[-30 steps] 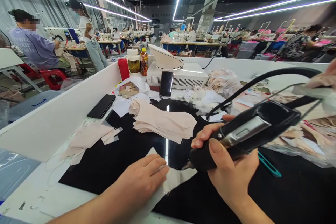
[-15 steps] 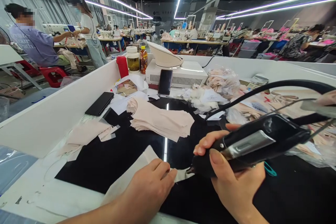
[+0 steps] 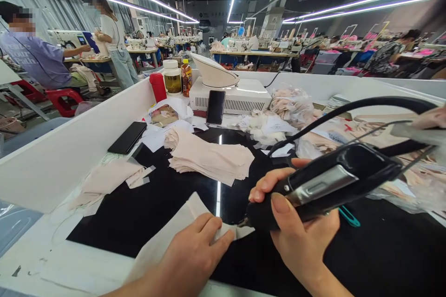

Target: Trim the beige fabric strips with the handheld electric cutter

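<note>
My right hand (image 3: 296, 222) is wrapped round a black handheld tool (image 3: 324, 185) with a silver panel and a cable. The tool's narrow metal tip touches a strip at the right end of a pale fabric piece (image 3: 167, 229). That fabric is pinched in my left hand (image 3: 200, 246), whose fingers press it near the tip. The rest of the piece spreads leftward over the black work surface (image 3: 139, 213). Beyond my hands lies a stack of pale pink cut fabric (image 3: 209, 153).
At the left are a black phone (image 3: 127, 138) and folded fabric (image 3: 108, 176). Behind stand a white machine (image 3: 230, 95), an upright phone (image 3: 215, 106), a red cup (image 3: 158, 87) and a jar (image 3: 172, 79). Bagged fabric (image 3: 291, 102) and a teal clip (image 3: 349, 216) are at the right.
The tool and my right hand have shifted slightly left, with the tip now further in along the fabric strip near my left fingers. The whole view has moved a little.
</note>
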### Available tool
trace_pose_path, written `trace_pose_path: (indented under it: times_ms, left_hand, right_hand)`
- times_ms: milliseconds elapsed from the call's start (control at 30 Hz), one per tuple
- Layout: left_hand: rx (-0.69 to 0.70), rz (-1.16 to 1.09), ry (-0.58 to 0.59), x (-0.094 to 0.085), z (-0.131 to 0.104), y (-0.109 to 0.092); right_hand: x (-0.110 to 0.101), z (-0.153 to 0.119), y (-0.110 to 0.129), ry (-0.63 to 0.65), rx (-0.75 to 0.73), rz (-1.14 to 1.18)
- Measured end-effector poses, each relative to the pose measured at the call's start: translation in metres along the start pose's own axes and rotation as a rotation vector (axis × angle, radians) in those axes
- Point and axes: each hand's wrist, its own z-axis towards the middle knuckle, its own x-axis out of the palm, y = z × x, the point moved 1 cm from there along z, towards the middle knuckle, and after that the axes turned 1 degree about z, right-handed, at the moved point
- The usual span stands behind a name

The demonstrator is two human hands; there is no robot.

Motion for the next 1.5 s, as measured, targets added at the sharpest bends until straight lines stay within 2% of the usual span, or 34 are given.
trace_pose_path:
  times_ms: [167, 333, 467, 1200, 1367, 1500]
  left_hand:
    - [-0.014, -0.017, 0.031, 0.001, -0.002, 0.0]
    - [-0.025, -0.034, 0.084, 0.003, -0.002, -0.002]
    - [-0.009, -0.008, 0.129, 0.003, -0.002, -0.003]
    - [0.018, -0.037, 0.065, 0.007, -0.006, -0.001]
    - [0.032, -0.03, 0.035, 0.006, -0.004, 0.001]
    - [0.06, -0.019, 0.036, 0.006, -0.005, 0.001]
  right_hand:
    - [0.007, -0.001, -0.001, 0.028, -0.001, 0.012]
    - [-0.003, -0.004, 0.005, 0.109, 0.004, 0.021]
    - [-0.008, -0.006, 0.007, 0.122, 0.005, 0.029]
    - [0.009, -0.004, 0.003, 0.026, 0.028, -0.016]
    - [0.015, -0.003, -0.001, 0.027, 0.014, 0.039]
    - [0.02, -0.003, -0.002, 0.037, 0.013, -0.003]
